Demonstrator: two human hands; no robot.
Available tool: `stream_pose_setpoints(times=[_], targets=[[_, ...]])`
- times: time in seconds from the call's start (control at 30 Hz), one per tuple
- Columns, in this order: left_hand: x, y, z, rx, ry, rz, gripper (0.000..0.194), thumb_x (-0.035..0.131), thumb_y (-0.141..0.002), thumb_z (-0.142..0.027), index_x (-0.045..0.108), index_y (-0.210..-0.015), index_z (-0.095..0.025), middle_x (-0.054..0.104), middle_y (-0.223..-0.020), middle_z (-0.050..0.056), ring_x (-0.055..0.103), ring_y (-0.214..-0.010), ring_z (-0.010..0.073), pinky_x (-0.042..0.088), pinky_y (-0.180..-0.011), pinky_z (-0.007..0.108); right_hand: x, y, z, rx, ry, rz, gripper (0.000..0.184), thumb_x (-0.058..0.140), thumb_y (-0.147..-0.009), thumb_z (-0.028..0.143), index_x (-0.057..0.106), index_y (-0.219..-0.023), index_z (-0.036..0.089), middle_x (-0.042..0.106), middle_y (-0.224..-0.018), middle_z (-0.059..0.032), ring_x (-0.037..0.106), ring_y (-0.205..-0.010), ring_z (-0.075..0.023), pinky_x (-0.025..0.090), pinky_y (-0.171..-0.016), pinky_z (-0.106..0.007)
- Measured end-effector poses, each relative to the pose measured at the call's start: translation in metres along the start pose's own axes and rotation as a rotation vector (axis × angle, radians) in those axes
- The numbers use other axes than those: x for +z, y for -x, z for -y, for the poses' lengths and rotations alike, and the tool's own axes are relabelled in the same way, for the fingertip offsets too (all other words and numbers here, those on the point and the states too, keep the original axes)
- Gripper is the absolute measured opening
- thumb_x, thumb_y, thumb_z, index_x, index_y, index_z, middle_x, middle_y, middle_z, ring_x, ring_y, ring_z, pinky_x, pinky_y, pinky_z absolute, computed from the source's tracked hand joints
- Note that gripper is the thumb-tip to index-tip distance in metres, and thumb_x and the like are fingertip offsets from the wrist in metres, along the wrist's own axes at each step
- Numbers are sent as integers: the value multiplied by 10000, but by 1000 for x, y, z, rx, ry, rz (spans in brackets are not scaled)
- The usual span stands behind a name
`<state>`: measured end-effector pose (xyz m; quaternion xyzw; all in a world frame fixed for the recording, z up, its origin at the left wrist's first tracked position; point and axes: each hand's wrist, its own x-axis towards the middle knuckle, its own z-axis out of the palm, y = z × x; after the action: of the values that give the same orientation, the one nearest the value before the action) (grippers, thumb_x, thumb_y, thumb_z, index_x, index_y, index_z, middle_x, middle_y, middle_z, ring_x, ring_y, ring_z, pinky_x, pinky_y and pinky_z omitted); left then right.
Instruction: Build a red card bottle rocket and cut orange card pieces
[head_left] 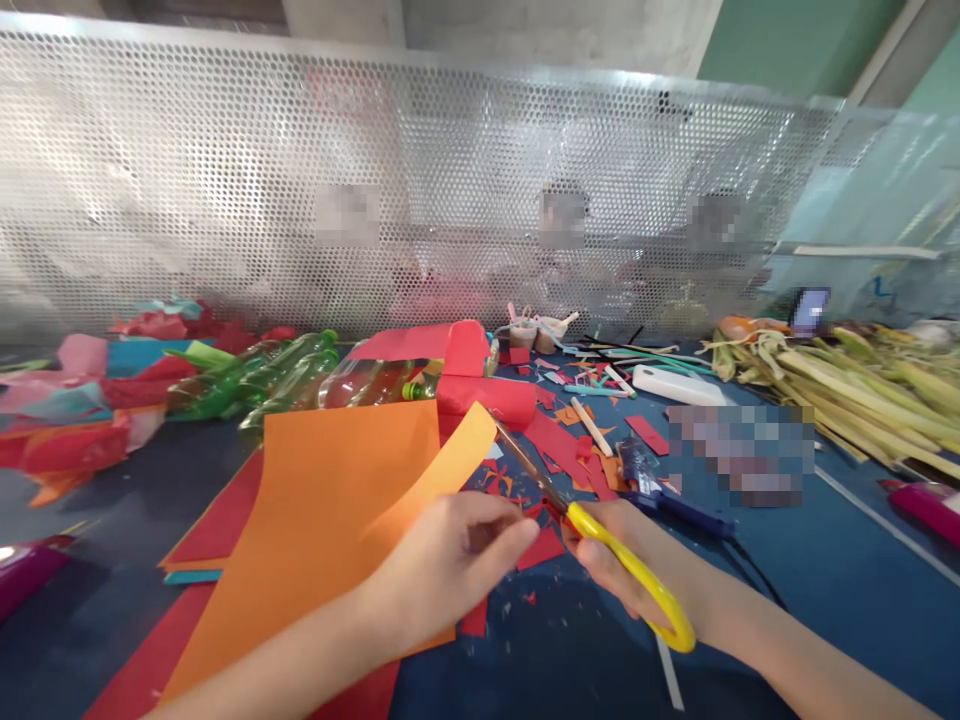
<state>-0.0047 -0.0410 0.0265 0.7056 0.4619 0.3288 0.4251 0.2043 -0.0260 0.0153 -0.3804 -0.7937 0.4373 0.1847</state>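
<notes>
My left hand (457, 555) is closed over the right side of a large orange paper sheet (330, 500), its thumb and forefinger curled together. From behind those fingers a lighter orange strip of the sheet (457, 450) curls upward. My right hand (622, 550) grips yellow-handled scissors (637, 570) through the handle. The blades point up and left, with their tips close to the strip's free end; whether they touch it I cannot tell. Beneath the orange sheet lie red sheets (150, 650) and a blue edge. Red paper scraps (544, 548) are scattered between my hands.
Behind the sheet lie green plastic bottles (292, 375) and a red paper roll (487, 400). A blue glue gun (682, 510) with a cable is at right, near a white case (679, 385). Dried husks (840, 385) heap far right; crumpled tissue paper (97, 390) far left. A perforated metal panel (450, 200) stands behind.
</notes>
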Motion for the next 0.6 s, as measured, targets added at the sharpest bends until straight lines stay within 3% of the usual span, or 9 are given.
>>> stream_pose_setpoints(times=[0.1,0.23,0.37,0.47,0.6], targets=[[16,-5,15,-144,460,98,384,593,-763,-559,577,-915,-207,566,-688,2,561,-603,162,449,-576,284,3,-1,1,-30,-44,-5,642,242,-749,846,348,-664,218,303,-497,69,289,-419,-74,207,-397,-230],[16,-14,29,-81,805,-50,448,608,-731,-611,527,-919,-212,543,-769,2,559,-663,156,449,-620,289,8,-1,2,-60,-84,-52,681,230,-689,891,345,-639,221,315,-504,58,304,-449,-86,228,-410,-234],[6,-12,22,31,782,-215,486,529,-754,-663,546,-754,-177,507,-762,15,499,-663,150,428,-648,292,14,0,2,-83,-79,-64,702,205,-666,906,341,-627,218,317,-520,52,310,-460,-86,229,-408,-232],[1,-8,12,19,750,-314,478,478,-785,-657,545,-748,-185,505,-749,12,480,-643,159,422,-654,313,17,0,0,-65,-109,-56,705,238,-636,919,330,-629,219,313,-517,62,314,-453,-81,250,-414,-229],[0,-3,10,-3,662,-351,444,421,-854,-600,537,-703,-198,508,-720,11,469,-671,169,407,-701,308,20,-2,-2,-42,-109,-36,707,252,-630,921,342,-652,220,326,-538,60,336,-463,-86,293,-420,-223]])
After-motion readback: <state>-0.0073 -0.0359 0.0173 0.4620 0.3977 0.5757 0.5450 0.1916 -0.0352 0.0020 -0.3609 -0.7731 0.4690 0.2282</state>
